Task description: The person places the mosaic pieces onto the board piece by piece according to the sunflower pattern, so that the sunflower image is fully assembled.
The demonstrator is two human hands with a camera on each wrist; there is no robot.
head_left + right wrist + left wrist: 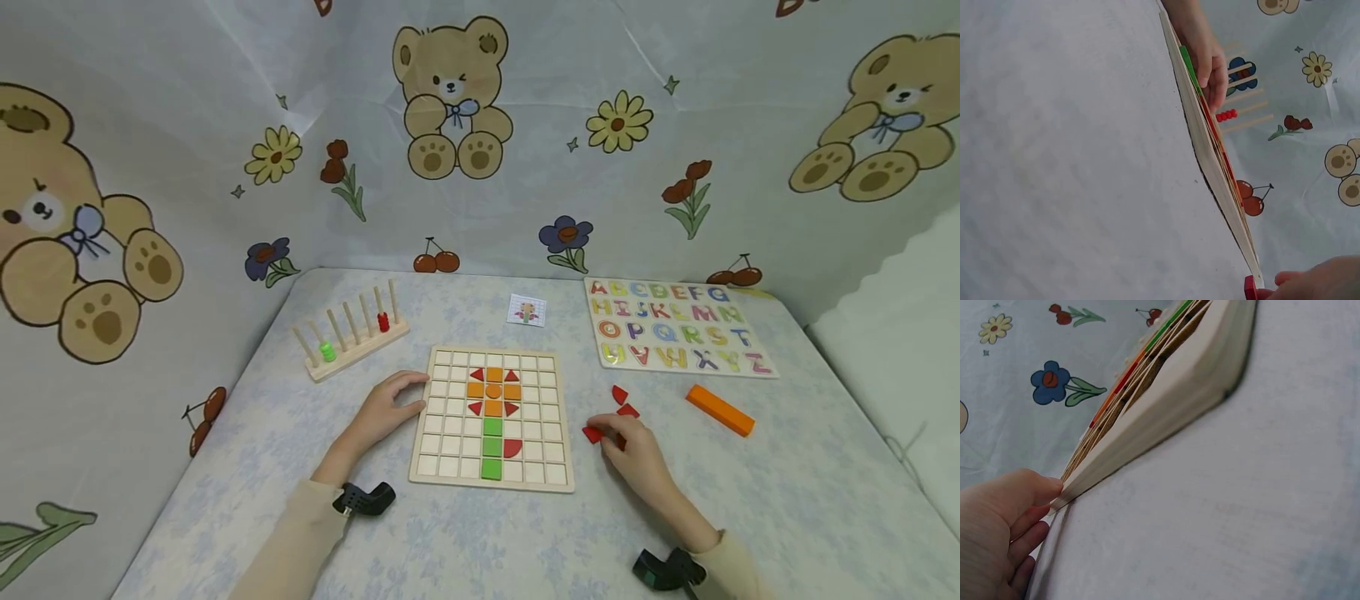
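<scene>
A wooden grid board (442, 477) lies flat, bearing orange squares, an orange circle (493, 390), red triangles, a column of green squares (492, 447) and one red quarter-circle piece (512, 449). My left hand (384, 410) rests its thumb and fingertips against the board's left edge; the left wrist view shows the thumb (1041, 487) right at the rim. Right of the board, my right hand (633, 454) pinches a red quarter-circle piece (592, 434) low over the table, partly hidden by the fingers. Just beyond that hand lie two more red pieces (619, 394).
An orange bar (720, 410) lies to the right. Behind it is an alphabet board (686, 363). A small pattern card (527, 310) lies beyond the grid board. At the back left stands a wooden peg rack (360, 346) with green and red beads.
</scene>
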